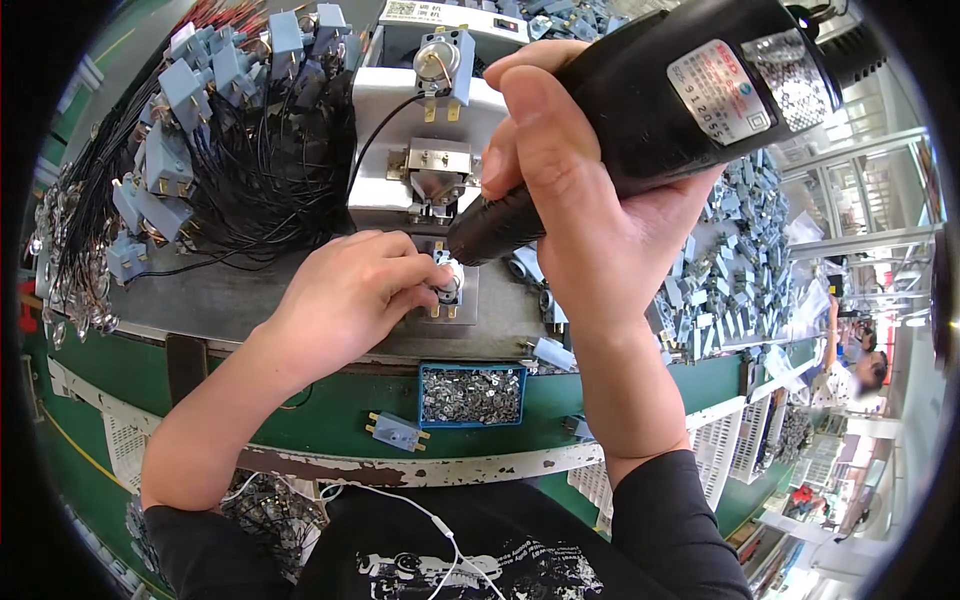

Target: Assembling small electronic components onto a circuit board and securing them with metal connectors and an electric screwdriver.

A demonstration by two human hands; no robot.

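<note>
Grey worktop [230, 303] mid-frame, racks [850, 150] upper right. Right grip [590, 190] clamped round black driver [645, 120]; left grip [360, 285] on blue component [452, 289], closure unclear.

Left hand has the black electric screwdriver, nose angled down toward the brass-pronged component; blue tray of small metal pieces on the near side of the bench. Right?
Wrong hand: the head view shows the right hand holding the black electric screwdriver, nose angled down toward the brass-pronged component. The blue tray of small metal pieces is on the near side of the bench, as stated.
</note>
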